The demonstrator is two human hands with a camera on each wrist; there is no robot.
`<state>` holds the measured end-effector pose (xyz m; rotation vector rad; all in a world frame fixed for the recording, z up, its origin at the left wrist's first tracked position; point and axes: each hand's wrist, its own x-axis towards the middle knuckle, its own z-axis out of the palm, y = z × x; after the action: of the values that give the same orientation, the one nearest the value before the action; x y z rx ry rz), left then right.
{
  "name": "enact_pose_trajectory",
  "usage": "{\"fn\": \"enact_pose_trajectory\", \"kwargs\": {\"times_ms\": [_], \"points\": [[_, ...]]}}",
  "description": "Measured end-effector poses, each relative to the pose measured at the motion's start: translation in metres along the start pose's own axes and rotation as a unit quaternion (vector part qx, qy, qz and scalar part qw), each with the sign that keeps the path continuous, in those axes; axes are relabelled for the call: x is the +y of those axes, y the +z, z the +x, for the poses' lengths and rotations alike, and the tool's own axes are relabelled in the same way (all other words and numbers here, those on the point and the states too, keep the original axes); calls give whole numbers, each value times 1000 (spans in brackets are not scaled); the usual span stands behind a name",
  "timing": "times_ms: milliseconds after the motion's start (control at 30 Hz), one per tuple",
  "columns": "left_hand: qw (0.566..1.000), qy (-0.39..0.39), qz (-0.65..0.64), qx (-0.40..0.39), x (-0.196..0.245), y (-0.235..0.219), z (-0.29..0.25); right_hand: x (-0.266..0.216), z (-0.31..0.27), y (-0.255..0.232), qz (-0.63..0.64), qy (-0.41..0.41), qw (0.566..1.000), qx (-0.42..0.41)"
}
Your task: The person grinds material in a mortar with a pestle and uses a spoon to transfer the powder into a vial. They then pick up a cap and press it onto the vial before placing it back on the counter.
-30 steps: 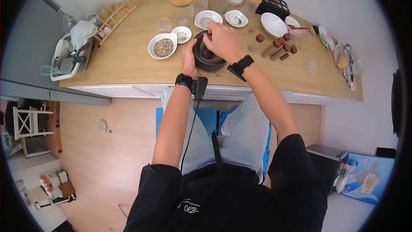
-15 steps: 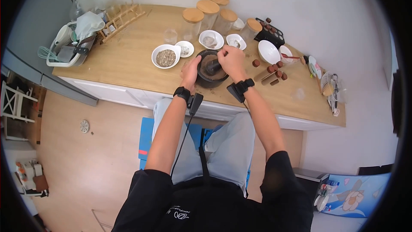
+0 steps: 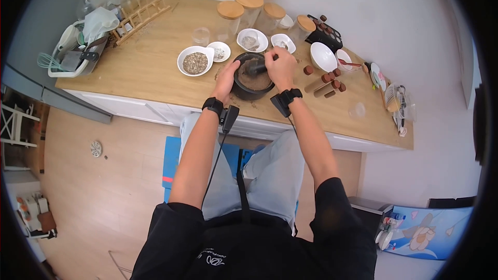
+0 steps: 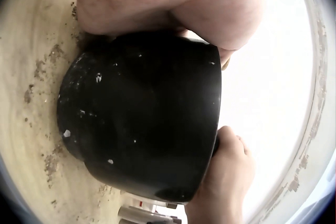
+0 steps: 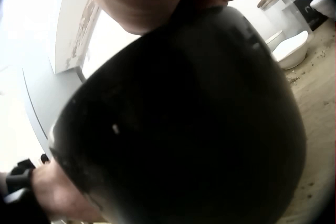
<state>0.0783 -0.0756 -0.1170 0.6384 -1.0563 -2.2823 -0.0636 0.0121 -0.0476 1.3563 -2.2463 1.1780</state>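
Black and round, the stone mortar (image 3: 252,77) sits on the crumb-strewn wooden counter (image 3: 155,78). Your left hand (image 3: 226,78) cups its wall; your right hand (image 3: 280,67) grips the pestle (image 3: 255,67) inside.

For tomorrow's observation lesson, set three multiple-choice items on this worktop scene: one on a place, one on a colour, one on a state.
1. Where is the bowl of mixed seeds?
A. left of the mortar
B. on the floor
C. in the rack

2. What colour is the mortar?
A. white
B. black
C. yellow

3. What is the left hand doing?
A. hanging idle
B. lifting a jar
C. holding the mortar's side

Answers:
1 A: in the head view the bowl stands on the worktop left of the mortar.
2 B: all three views show it black.
3 C: its fingers grip the mortar's wall, while the right hand holds the pestle inside it.
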Motion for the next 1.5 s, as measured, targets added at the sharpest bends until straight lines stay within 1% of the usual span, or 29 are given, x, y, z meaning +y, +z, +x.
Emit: {"fn": "enact_pose_trajectory", "kwargs": {"times_ms": [33, 67, 100, 167, 200, 300, 333, 433, 467, 500, 567, 600, 633, 700, 767, 833, 867, 933, 967, 1000, 1067, 1100, 1133, 1167, 1233, 1300, 1367, 1433, 1500], "points": [[1000, 1, 0, 0, 1, 0, 4, -4, 2, 1, 26, 30, 998, 44], [1000, 8, 0, 9, -1, -1, 5, -7, -4, 2, 29, 0, 999, 26], [1000, 11, 1, 18, -5, -3, 4, -7, -2, 2, 29, 5, 999, 24], [1000, 4, -30, -8, -5, -3, 3, -1, 3, -4, -16, -35, 997, -66], [1000, 6, -21, -1, -4, -2, 1, -1, 6, -5, -10, -31, 999, -23], [999, 34, 9, 25, -23, -14, 20, -8, -2, 1, 35, -18, 999, -8], [1000, 20, -4, 17, -20, -13, 15, -4, -1, 1, 18, -51, 997, -52], [999, -20, -27, -15, -9, -3, 4, 4, 9, -1, -13, -68, 997, -33], [1000, -5, -16, -5, -10, -4, 5, 4, 8, 2, -3, -11, 1000, 11], [1000, 11, -5, 6, -11, -6, 8, 5, 10, 4, -1, -13, 1000, 13], [1000, 15, -6, -1, -8, -6, 5, 1, 2, -1, -1, -65, 995, -75], [1000, -8, -16, 1, -8, -5, 3, 2, 7, -4, -17, -100, 991, -84], [999, -27, -26, 0, -9, -5, 5, 5, 2, -4, -20, -97, 992, -84], [1000, -9, -14, -8, -9, -6, 12, 4, 5, 4, -7, 2, 1000, 13], [998, 29, 13, 46, -7, 0, 7, -2, 3, 3, 17, -16, 1000, -13], [999, 23, 13, 21, -15, -2, -1, 3, 9, -4, -41, -75, 992, -98], [998, 25, 40, 44, -18, -1, 3, 6, 12, -1, -48, -73, 995, -41], [990, 37, 96, 95, -11, -1, 12, 2, 6, 1, -12, -57, 998, -17], [990, 37, 99, 95, -9, -2, 11, -2, 0, 2, 23, -31, 999, 1], [991, 32, 89, 90, -8, -2, 10, -2, -2, 1, 1, -64, 997, -40], [996, 2, 54, 74, -3, 6, 1, -6, 1, -6, -32, -71, 996, -35], [996, 2, 59, 67, -4, 6, 3, -7, 7, -7, -60, -86, 994, -26], [996, 18, 65, 55, -10, 1, 7, 2, 7, 1, -49, -70, 996, 26], [996, 36, 70, 44, -13, -3, 12, -4, 8, -1, -47, -70, 996, 33], [996, 27, 65, 46, -13, -6, 14, -14, 0, -7, -19, -152, 987, -50], [999, -8, 39, 36, -9, -3, 8, -10, 3, -10, -66, -145, 984, -75], [998, -8, 26, 48, -4, 1, 13, -1, 8, -2, -53, -50, 996, 45], [998, 26, 47, 45, -10, -3, 10, 0, 0, 4, -17, -48, 998, 23], [998, 5, 38, 42, -19, -12, 18, 0, 2, -8, -15, -81, 994, -70]]}}
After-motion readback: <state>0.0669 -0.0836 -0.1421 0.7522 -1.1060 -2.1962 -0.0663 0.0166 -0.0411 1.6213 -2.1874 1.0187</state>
